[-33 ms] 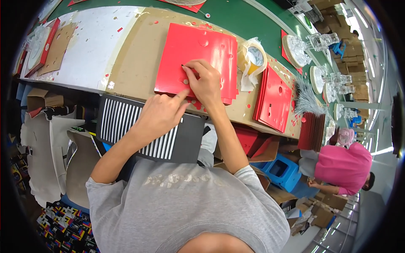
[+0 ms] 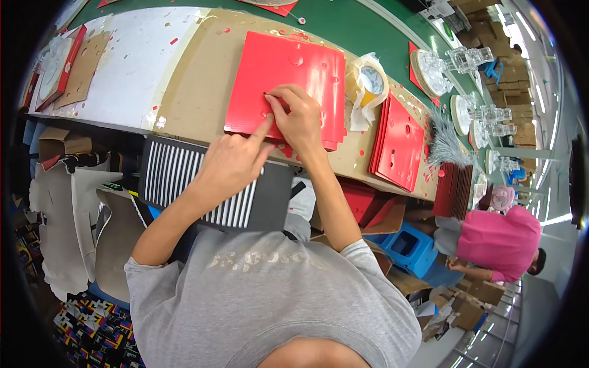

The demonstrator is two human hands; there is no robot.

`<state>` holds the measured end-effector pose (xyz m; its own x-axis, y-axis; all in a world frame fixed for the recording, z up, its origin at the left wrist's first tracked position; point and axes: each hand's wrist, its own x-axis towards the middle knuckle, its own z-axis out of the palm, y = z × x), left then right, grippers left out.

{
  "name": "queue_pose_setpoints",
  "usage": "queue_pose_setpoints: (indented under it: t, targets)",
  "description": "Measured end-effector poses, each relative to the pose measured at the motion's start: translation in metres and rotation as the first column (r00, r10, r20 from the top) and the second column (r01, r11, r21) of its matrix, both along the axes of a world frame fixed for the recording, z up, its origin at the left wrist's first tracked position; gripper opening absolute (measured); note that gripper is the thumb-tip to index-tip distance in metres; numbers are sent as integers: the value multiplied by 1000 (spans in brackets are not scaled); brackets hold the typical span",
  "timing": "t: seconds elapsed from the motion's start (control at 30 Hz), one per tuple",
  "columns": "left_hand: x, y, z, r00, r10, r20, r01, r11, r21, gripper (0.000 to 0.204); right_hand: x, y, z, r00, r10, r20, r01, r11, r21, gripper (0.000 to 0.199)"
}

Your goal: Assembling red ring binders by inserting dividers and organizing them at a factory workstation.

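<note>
A stack of glossy red cardboard sheets [image 2: 270, 58] lies on the brown-covered table in front of me. My right hand [image 2: 300, 119] rests on the top sheet, thumb and bent index finger pinched together beside a small dark spot. Whether anything is between those fingertips I cannot make out. My left hand [image 2: 230, 159] reaches over the near edge with its index finger stretched onto the sheet, near the right thumb. Its other fingers are bent and I see nothing in them. Small red discs [image 2: 286, 150] lie by the stack's near edge.
A tape roll [image 2: 371, 80] and a second pile of red sheets [image 2: 402, 144] are to the right. A black-and-white striped panel [image 2: 175, 175] sits below the table edge. Glass pieces [image 2: 469, 59] stand along the green surface [image 2: 350, 24]. A co-worker in pink [image 2: 500, 242] is at far right.
My left index finger has moved farther onto the red sheet, away from me. The right hand stays almost where it was.
</note>
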<state>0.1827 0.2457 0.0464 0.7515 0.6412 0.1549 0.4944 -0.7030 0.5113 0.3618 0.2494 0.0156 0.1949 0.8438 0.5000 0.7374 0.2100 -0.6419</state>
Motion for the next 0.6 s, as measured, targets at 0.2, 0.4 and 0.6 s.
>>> queue_pose_setpoints:
  t: [0.2, 0.4, 0.6]
  targets:
    - [0, 1, -9, 998, -63, -17, 59, 985, -161, 49, -2, -2, 0, 1000, -5, 28, 4, 1000, 7, 8]
    - [6, 3, 5, 982, 94, -165, -127, 972, -198, 49, 1, -3, 1, 1000, -9, -28, 8, 999, -41, 8]
    - [0, 1, 4, 993, -51, 104, 83, 939, -333, 43, -1, -4, 4, 998, -13, -62, 10, 999, -46, 7]
